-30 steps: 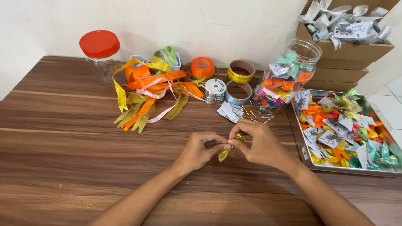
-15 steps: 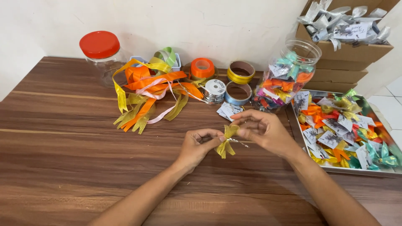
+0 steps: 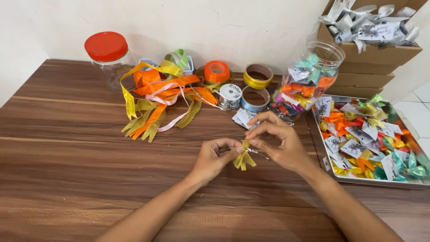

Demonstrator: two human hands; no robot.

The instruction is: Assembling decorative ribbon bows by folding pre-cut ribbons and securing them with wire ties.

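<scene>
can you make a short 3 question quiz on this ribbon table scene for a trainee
1. True or false: both hands pinch the small gold ribbon bow.
2. What colour is the lid of the closed jar at the back left? A) blue B) red C) green
3. On which side of the person does the metal tray of finished bows sit?

Key
1. True: the left hand and right hand meet on it above the table.
2. B
3. The right side.
</scene>
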